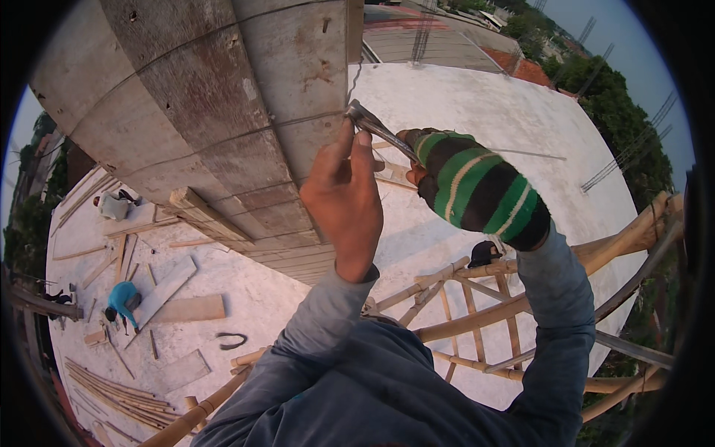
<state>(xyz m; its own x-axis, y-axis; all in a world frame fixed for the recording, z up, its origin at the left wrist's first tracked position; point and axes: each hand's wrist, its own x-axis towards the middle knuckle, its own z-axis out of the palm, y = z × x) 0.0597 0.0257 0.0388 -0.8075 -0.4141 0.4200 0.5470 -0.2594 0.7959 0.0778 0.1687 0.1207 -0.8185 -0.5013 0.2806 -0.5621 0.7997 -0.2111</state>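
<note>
Metal hand tool [380,132] grasped in gloved right hand [465,185], head set by wire [307,119] across board formwork [201,97]. Left hand [348,197] raised at tool head; whether anything is pinched cannot be told. Wire best kept taut, fingertips clear. Below: pale slab [477,100], bamboo scaffold [477,319], loose planks [167,289].

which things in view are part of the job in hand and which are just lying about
In the job, it seems:
metal hand tool, held by the gloved right hand
left hand, close to the tool's head
wire across the tall boarding

Apparently lying about below:
brown board
pale board
long poles
dark curved strip
</note>
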